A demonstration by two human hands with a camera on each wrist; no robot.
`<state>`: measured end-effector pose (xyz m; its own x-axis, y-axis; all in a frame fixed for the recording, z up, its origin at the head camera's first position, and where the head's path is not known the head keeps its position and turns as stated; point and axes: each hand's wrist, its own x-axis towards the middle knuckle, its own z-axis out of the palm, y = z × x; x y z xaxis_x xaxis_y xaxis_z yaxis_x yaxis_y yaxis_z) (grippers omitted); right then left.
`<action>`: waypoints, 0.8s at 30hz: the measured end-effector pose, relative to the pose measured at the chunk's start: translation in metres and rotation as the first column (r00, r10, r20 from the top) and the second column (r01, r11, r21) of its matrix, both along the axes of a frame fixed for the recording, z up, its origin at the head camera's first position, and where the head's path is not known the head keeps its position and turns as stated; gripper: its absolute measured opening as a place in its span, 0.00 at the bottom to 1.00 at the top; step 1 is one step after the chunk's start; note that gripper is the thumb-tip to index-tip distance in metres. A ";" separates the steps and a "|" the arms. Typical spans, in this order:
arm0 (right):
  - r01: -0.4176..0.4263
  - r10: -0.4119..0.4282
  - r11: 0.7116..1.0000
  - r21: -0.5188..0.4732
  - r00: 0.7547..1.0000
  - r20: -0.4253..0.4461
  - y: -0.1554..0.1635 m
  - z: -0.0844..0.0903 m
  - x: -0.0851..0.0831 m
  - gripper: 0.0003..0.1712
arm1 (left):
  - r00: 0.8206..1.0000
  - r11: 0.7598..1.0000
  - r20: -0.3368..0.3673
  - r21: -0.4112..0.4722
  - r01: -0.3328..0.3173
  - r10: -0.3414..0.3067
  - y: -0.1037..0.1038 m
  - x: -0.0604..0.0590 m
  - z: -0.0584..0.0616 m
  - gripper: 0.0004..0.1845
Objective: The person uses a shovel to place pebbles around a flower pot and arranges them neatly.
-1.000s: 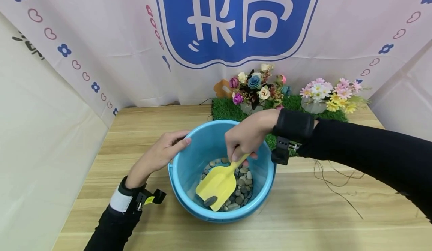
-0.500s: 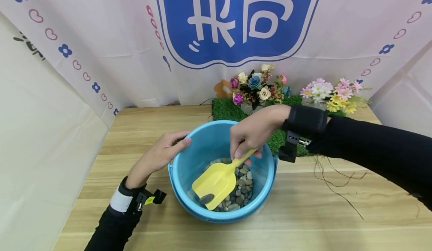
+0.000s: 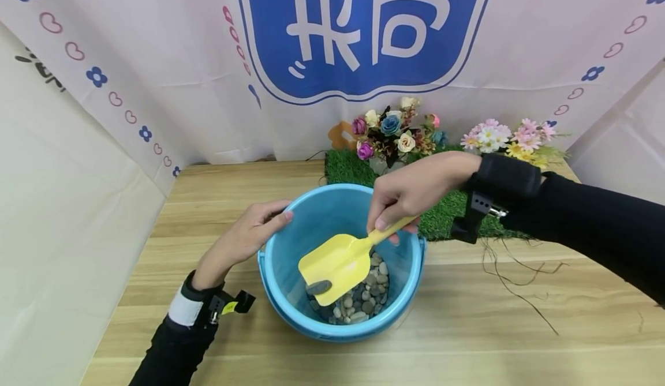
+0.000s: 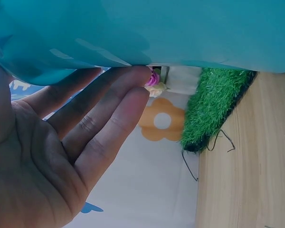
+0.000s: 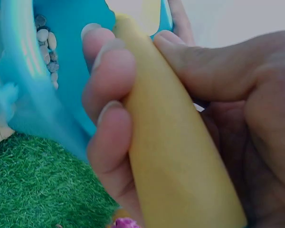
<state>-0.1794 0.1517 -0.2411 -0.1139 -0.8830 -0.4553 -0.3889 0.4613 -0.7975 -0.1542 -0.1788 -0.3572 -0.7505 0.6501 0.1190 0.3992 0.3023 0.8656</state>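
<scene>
Right hand (image 3: 410, 193): your fingers curl round the yellow shovel (image 3: 340, 259), one pebble (image 3: 318, 287) aboard.
Left hand (image 3: 244, 236): fingers straight, pressing the blue bucket (image 3: 280, 247) at 9 o'clock.

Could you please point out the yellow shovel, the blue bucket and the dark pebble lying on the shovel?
yellow shovel (image 3: 337, 259): head view, middle of the blade.
blue bucket (image 3: 322, 213): head view, inner wall at the far side.
dark pebble (image 3: 318, 287): head view, middle of the stone, near the blade's tip.

bare table (image 3: 519, 340) right of bucket (image 3: 291, 247); flowers (image 3: 395, 132) crowd behind.
</scene>
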 end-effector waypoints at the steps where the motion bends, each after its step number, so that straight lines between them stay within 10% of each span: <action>1: 0.006 -0.006 1.000 -0.009 1.000 -0.004 0.003 0.001 0.000 0.17 | 1.000 1.000 -0.002 0.002 0.001 -0.001 0.000 0.000 0.000 0.18; 24: 0.279 -0.305 0.946 -0.162 0.939 -0.161 0.104 -0.004 0.027 0.17 | 1.000 1.000 0.021 0.017 0.006 -0.007 -0.002 0.001 -0.001 0.19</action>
